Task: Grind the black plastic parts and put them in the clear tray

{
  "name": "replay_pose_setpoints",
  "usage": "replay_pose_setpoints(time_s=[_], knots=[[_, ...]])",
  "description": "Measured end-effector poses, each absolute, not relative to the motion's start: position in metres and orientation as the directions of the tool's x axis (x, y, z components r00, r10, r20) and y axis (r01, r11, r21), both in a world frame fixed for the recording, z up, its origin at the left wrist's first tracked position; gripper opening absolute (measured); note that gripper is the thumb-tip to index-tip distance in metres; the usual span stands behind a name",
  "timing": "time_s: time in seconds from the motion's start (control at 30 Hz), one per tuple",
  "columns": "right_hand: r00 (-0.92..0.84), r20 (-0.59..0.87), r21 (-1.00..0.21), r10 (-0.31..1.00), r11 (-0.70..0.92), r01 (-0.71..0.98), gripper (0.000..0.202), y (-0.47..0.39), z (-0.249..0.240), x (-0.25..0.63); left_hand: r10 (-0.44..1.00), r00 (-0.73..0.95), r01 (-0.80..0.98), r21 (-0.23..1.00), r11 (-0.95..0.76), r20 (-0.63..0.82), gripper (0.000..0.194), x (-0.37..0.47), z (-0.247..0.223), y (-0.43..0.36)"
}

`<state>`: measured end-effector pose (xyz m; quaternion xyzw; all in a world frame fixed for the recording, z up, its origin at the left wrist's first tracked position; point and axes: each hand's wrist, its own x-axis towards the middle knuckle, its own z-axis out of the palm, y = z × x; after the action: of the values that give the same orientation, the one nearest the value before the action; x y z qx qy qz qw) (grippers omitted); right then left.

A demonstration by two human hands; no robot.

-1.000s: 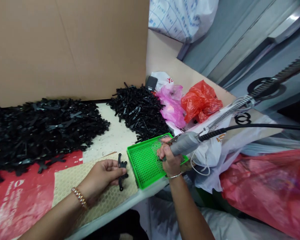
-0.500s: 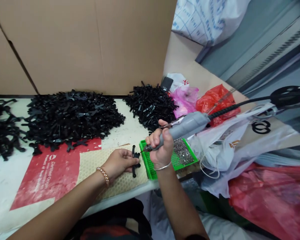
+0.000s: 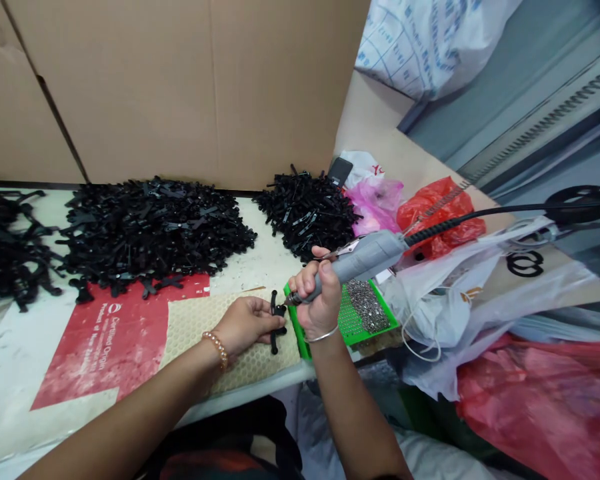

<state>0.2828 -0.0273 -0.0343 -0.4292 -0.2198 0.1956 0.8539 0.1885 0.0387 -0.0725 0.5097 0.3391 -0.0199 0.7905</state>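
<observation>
Between the thumb and fingers of my left hand [image 3: 249, 325] is a small black plastic part [image 3: 274, 341], held over a beige honeycomb-patterned mat [image 3: 195, 327]. My right hand [image 3: 320, 293] is wrapped round a grey electric screwdriver [image 3: 365, 259], tilted with its tip down and to the left. That tip is at the upper right side of the black part; whether it touches is too small to tell. Partly behind my right hand lies a green perforated tray [image 3: 349, 325] with many small metal screws [image 3: 367, 305] in its right side.
Heaps of black parts [image 3: 155, 230] lie along a cardboard wall [image 3: 145, 87], with a smaller heap [image 3: 310, 213] behind the tray. To the right are a phone [image 3: 340, 171], a red bag [image 3: 440, 217], clear plastic bags and the screwdriver's black cable [image 3: 500, 209].
The screwdriver tip has come closer to the black part, which my left hand still holds. The whole view has shifted slightly.
</observation>
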Motion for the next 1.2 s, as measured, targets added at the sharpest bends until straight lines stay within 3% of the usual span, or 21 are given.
replay_pose_setpoints(time_s=[0.43, 1.2], knots=[[0.835, 0.218, -0.835, 0.505, 0.539, -0.108, 0.032, -0.0289, -0.0370, 0.2838, 0.311, 0.766, 0.381, 0.786, 0.486, -0.563, 0.022, 0.1887, -0.0705, 0.0388], [0.828, 0.262, -0.788, 0.496, 0.605, -0.113, 0.026, -0.0317, -0.0406, 0.2803, 0.318, 0.767, 0.362, 0.784, 0.505, -0.558, 0.024, 0.1896, -0.0702, 0.0364]])
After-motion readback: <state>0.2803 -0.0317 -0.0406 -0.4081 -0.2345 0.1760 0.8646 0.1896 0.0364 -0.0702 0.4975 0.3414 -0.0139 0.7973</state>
